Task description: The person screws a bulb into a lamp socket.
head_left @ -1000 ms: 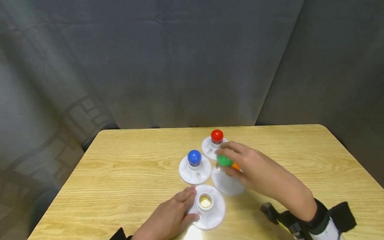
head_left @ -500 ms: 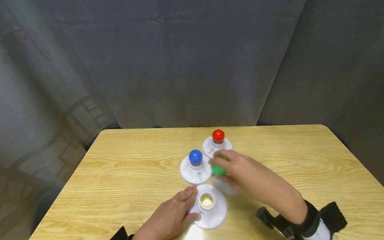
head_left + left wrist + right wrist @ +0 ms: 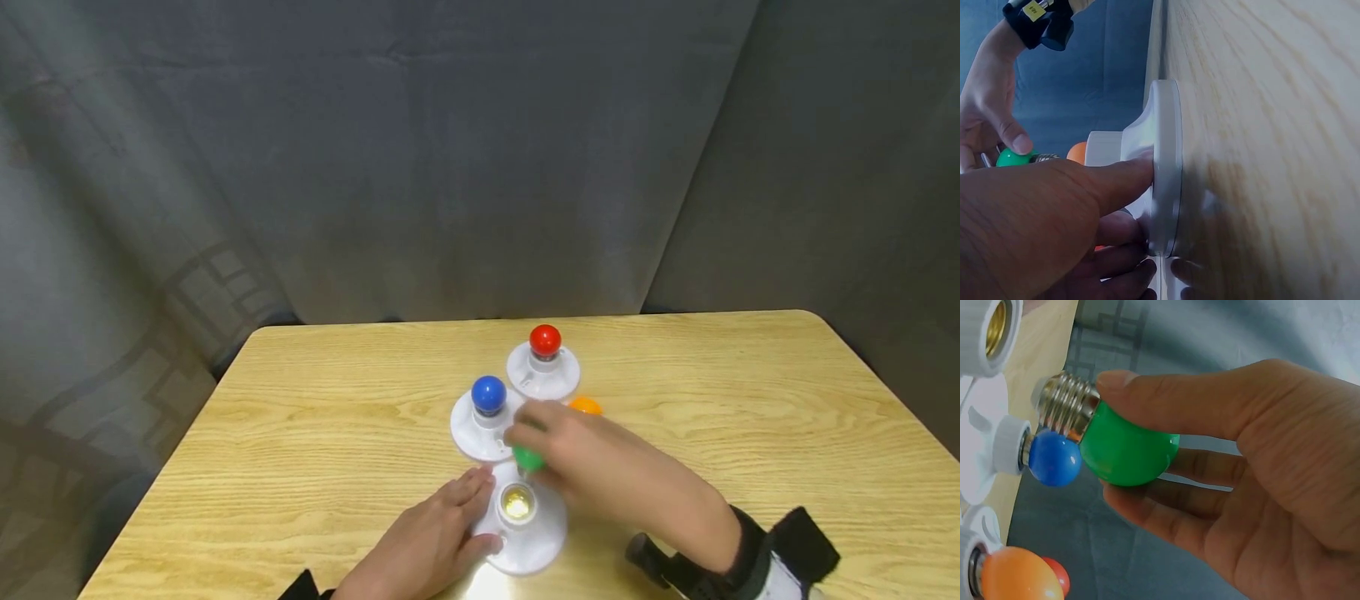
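A green light bulb [image 3: 1129,447] with a threaded metal base is pinched between the thumb and fingers of my right hand [image 3: 581,442]. In the head view it hangs just above the front white lamp holder [image 3: 536,546], whose socket shows brass-coloured metal inside. The bulb's metal base points down towards that socket, still apart from it. My left hand [image 3: 431,533] grips the left edge of this round holder, thumb and fingers spread along its rim. In the left wrist view the thumb presses on the holder's plate [image 3: 1167,169], which sits flat on the table.
Behind stand a blue bulb [image 3: 489,394] in a white holder [image 3: 468,429] and a red bulb [image 3: 545,340] in another holder [image 3: 558,382]. An orange bulb [image 3: 1019,575] sits in a holder mostly hidden by my right hand. The wooden table [image 3: 337,400] ends at a grey curtain [image 3: 450,167].
My right hand has carried the green bulb leftward and towards me, from beside the orange bulb to above the front holder. The left hand stays on the holder's edge.
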Motion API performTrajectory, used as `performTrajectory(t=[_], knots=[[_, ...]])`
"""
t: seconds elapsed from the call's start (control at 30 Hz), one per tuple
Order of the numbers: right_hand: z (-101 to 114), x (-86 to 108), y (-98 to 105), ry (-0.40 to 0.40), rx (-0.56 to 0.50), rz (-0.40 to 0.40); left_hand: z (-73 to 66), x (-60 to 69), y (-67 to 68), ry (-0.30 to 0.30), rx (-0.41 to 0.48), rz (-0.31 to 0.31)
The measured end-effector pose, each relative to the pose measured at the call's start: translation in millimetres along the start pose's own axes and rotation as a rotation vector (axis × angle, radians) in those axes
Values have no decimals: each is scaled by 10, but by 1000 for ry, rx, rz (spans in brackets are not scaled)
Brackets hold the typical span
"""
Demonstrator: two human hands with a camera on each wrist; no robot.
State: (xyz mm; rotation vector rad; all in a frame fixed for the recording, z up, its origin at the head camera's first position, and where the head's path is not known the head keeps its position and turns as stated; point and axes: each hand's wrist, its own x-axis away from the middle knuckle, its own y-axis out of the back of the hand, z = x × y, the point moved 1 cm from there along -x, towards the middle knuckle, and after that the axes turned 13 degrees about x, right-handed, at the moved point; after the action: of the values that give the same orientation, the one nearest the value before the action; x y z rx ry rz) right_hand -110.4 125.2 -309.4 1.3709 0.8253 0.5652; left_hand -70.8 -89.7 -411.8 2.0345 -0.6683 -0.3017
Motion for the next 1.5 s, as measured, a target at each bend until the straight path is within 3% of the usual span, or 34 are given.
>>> performTrajectory(t=[0.2,0.6,1.0,1.5], knots=[[51,-26,-38,10,9,55,-5,-6,13,22,11,25],[95,-63,-110,-9,3,136,-10,-6,18,9,2,8],[162,-60,-169,2,26,146,-5,-2,8,-5,6,-8],[249,-85,-263,24,73,150,-10,-10,18,21,20,27]])
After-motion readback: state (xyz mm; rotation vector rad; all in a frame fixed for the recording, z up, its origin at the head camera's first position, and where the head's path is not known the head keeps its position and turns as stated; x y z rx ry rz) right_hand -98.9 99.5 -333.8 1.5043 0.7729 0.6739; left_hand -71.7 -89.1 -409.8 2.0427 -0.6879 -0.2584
